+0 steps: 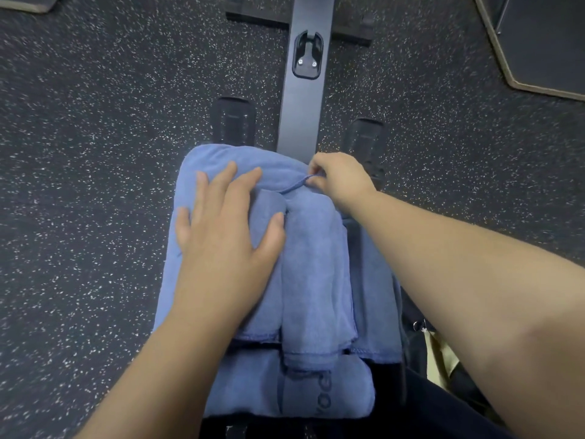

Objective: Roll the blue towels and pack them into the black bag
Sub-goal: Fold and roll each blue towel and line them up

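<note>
The left hand (221,229) presses flat on the blue towel (316,264), which lies on a bench; the right hand (338,182) pinches its far corner. If pressure eases, the roll could loosen.

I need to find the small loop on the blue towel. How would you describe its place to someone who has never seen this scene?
Start at the dark metal beam running up the middle of the speckled floor. At its near end lies the blue towel; at the towel's far right corner, the right hand pinches the loop. It is a thin cord, unlike the broad soft folds beside it.
</note>
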### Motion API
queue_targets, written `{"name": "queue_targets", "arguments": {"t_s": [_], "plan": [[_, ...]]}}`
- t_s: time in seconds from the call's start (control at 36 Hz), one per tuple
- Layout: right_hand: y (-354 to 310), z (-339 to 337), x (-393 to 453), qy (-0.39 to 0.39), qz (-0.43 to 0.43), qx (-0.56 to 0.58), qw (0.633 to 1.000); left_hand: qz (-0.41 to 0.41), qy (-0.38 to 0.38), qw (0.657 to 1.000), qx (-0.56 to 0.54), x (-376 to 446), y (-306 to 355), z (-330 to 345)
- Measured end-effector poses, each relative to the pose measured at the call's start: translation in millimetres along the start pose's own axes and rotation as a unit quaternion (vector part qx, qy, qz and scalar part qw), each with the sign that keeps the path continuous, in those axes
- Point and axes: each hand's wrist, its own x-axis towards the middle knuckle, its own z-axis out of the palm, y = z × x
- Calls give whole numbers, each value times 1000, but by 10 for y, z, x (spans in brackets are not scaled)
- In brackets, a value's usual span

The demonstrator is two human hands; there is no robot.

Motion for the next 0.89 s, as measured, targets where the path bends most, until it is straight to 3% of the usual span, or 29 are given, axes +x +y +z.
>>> {"name": "queue_targets", "arguments": {"t_s": [0.14, 0.42, 0.64, 0.89], "plan": [[-70, -113, -83, 56, 43, 67, 995, 4, 4, 1000, -23, -8, 13, -13], [-318, -368, -320, 163, 36, 152, 974, 20, -15, 1000, -6, -41, -25, -16], [-661, -707, -529, 263, 50, 319, 909, 53, -50, 997, 12, -57, -38, -89], [-1033, -946, -830, 300, -45, 265, 915, 67, -70, 995, 1, 104, 235, -84]]}}
